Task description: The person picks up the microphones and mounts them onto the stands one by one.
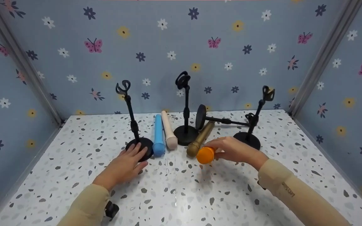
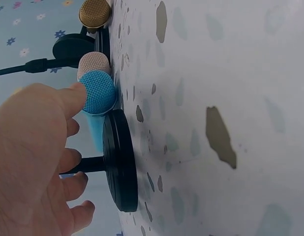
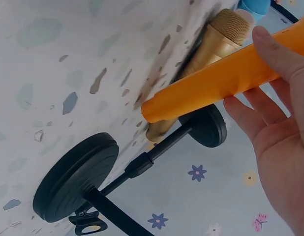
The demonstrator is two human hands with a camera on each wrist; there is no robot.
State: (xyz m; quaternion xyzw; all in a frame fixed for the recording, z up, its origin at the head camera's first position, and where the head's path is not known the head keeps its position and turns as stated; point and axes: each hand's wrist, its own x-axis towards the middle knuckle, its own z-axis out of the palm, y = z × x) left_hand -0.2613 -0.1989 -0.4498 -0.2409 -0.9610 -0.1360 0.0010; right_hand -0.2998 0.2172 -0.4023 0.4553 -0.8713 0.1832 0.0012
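Note:
My right hand (image 1: pixel 231 149) holds an orange microphone (image 3: pixel 206 83) between thumb and fingers, its round orange head toward me in the head view. Just left of it lies a gold microphone (image 1: pixel 201 138). My left hand (image 1: pixel 126 164) is spread at the round base of the left black microphone stand (image 2: pixel 120 160); whether the fingertips touch it I cannot tell. That stand is upright, its clip at the top holding nothing. Beside it lie a blue microphone (image 1: pixel 158 135) and a pale pink microphone (image 1: pixel 169 131).
An upright black stand (image 1: pixel 186 113) stands at the back middle, and another stand (image 1: pixel 253 122) stands at the right. Between them a stand lies on its side (image 1: pixel 226 120). Flowered walls (image 1: pixel 168 40) enclose the speckled table (image 1: pixel 174 194) at the back and sides.

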